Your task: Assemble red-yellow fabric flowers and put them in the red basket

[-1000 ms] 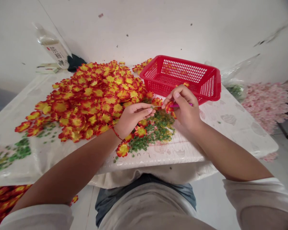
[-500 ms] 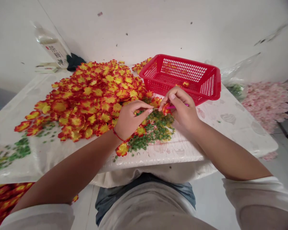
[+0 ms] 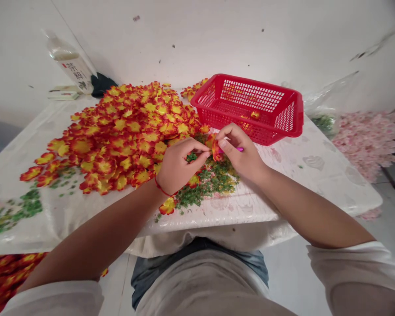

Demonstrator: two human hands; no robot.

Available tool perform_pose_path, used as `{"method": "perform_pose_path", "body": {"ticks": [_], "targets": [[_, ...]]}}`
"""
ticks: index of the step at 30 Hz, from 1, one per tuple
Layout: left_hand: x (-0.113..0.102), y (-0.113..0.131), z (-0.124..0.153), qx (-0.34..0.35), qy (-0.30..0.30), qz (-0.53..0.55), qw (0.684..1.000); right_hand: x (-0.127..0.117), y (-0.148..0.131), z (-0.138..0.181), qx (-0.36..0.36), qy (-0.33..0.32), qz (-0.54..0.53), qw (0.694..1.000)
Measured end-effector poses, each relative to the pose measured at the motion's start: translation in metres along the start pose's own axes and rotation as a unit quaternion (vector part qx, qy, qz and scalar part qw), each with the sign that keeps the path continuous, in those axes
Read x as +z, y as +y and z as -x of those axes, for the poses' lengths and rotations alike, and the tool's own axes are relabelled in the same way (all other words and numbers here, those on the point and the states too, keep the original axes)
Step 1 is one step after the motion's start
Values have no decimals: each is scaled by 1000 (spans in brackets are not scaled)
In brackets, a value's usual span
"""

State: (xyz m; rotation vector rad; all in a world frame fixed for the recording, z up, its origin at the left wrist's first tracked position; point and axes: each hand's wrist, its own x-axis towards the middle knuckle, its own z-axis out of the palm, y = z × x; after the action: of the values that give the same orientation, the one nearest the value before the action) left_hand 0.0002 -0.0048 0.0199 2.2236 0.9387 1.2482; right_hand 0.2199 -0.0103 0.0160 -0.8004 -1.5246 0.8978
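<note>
The right hand is tightly pinching a red-and-yellow cloth flower while the left hand is narrowly gripping a thin metal pin.

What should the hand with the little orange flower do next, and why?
Probably the right hand should set the red-and-yellow artificial blossom into the red plastic basket. The basket sits just beyond that hand, and a few similar blossoms already lie inside it.
</note>
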Motion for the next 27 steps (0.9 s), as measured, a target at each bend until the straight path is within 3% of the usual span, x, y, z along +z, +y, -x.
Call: {"method": "perform_pose_path", "body": {"ticks": [7, 11, 19, 27], "targets": [[-7, -5, -3, 67, 4, -76, 995, -7, 4, -2, 83, -45, -60, 994], [-7, -8, -2, 91, 29, -100, 990, -4, 4, 0, 115, -25, -137, 984], [-8, -7, -1, 84, 29, -125, 988, 1, 6, 5, 94, -43, -161, 982], [-7, -2, 1, 60, 29, -72, 995, 0, 8, 6, 30, -28, -92, 995]]}}
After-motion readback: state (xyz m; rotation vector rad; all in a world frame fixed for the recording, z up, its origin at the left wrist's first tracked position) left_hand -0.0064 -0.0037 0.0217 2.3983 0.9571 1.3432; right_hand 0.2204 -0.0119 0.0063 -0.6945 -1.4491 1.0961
